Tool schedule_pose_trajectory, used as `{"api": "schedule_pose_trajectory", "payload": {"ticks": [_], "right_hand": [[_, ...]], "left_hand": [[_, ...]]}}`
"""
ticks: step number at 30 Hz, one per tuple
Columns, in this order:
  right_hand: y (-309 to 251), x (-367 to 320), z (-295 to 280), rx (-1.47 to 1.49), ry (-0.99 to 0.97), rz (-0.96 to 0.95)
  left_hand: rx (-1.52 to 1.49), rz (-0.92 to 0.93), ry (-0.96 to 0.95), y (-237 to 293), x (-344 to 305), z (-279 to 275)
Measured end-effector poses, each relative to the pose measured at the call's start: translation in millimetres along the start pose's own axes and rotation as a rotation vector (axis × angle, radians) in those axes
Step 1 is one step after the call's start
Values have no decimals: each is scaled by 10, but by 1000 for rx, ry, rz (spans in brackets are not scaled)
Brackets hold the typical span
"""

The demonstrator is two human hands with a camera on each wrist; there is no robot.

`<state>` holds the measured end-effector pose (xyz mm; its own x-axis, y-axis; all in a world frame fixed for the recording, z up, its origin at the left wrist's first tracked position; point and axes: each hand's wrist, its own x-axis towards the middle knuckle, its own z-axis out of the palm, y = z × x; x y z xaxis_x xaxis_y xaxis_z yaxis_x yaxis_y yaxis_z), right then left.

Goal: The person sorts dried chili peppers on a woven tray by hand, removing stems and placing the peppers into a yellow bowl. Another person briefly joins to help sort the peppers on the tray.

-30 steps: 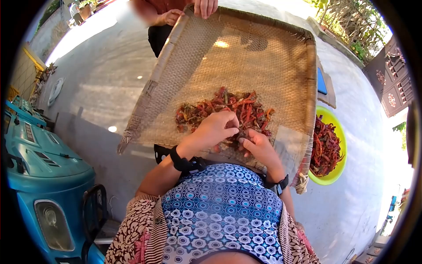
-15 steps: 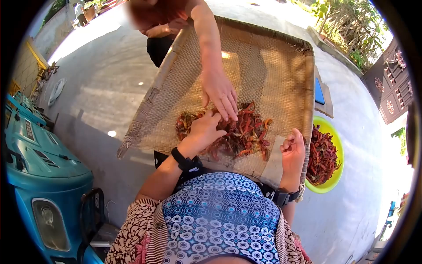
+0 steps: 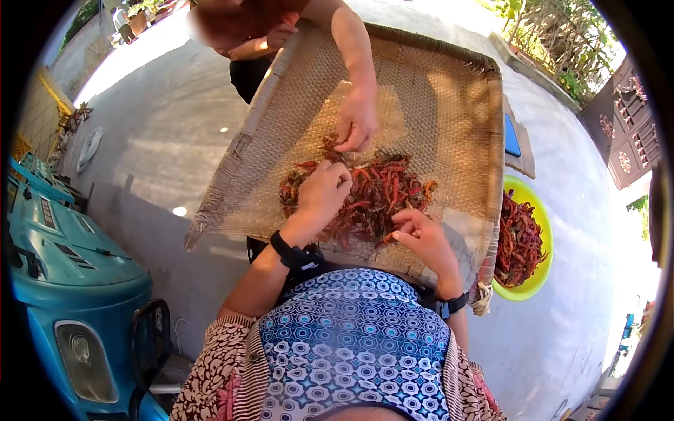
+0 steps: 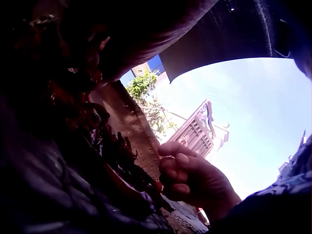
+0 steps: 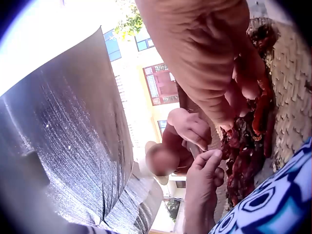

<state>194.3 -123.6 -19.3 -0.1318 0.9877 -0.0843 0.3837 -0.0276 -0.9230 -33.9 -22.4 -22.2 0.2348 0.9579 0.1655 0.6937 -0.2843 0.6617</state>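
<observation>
Chillies (image 3: pixel 382 189) heaped at the tray's (image 3: pixel 439 98) 6 o'clock edge, within reach: left hand (image 3: pixel 319 195) curls round some; right hand (image 3: pixel 421 238) pinches one at 5 o'clock.

no readable text, labels, brands, numbers or signs anywhere

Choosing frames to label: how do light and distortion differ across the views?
Head view: fisheye bending, black corners, hard sun, shadows on the tray, chillies sharp. Left wrist view: backlit by sky, chillies almost black. Right wrist view: top left blown out, right hand close and soft.
</observation>
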Motion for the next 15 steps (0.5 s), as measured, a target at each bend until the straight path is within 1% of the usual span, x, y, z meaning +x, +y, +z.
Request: {"api": "schedule_pose_trajectory", "payload": {"ticks": [1, 3, 4, 7, 10, 13, 15], "right_hand": [[-32, -15, 8, -141, -46, -38], [-47, 2, 54, -297, -85, -68], [-50, 18, 77, -375, -104, -84], [40, 100, 149, -432, 56, -241], [51, 197, 179, -352, 198, -152], [176, 309, 192, -51, 290, -248], [145, 298, 158, 128, 296, -198]], "left_hand": [[-36, 2, 26, 14, 6, -22], [-91, 2, 66, 20, 7, -19], [-70, 4, 49, 7, 8, -8], [-11, 19, 1, -20, -2, -1], [13, 28, -50, -35, -32, -29], [-14, 3, -119, 10, -39, -127], [-64, 29, -180, 37, -30, -174]]}}
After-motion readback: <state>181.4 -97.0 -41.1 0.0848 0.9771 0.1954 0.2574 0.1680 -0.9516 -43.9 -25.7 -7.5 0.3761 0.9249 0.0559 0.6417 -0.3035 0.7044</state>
